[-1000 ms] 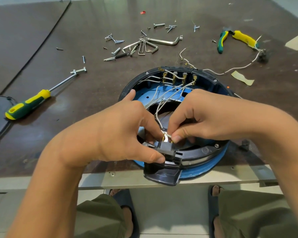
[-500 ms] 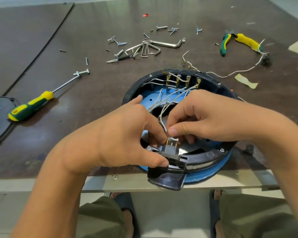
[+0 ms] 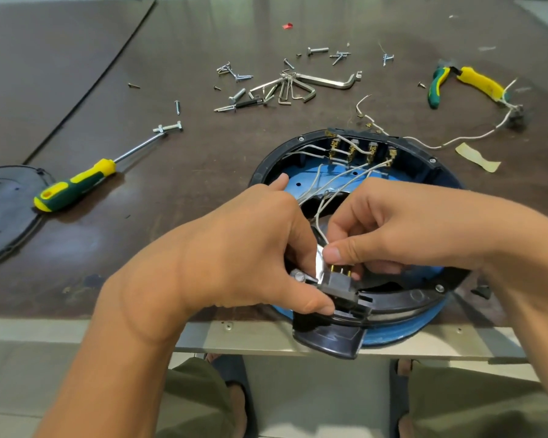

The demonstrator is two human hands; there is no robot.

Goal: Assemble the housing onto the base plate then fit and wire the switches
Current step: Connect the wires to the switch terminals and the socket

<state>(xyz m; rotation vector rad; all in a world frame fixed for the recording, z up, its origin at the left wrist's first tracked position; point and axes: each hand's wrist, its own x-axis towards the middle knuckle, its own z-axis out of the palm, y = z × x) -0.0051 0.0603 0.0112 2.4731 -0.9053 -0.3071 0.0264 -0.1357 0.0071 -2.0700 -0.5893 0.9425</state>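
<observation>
A round black housing [image 3: 421,150] sits on a blue base plate [image 3: 402,330] at the table's near edge. Three brass-terminal switches [image 3: 353,151] line its far inner wall, with white wires [image 3: 339,181] running from them. At the near rim a black switch [image 3: 345,289] with brass pins stands above its slot. My left hand [image 3: 244,254] grips this switch between thumb and fingers. My right hand [image 3: 393,226] pinches a white wire end right over the switch's pins.
A yellow-green screwdriver [image 3: 73,188] lies at the left, beside a dark cover plate [image 3: 4,210]. Hex keys [image 3: 301,86] and several loose screws are scattered at the back. Yellow-green pliers [image 3: 465,83] and a loose white wire [image 3: 465,137] lie at the right.
My right hand lifted the wire end slightly from the switch pins and now holds it just above them. My left hand kept the switch at the rim.
</observation>
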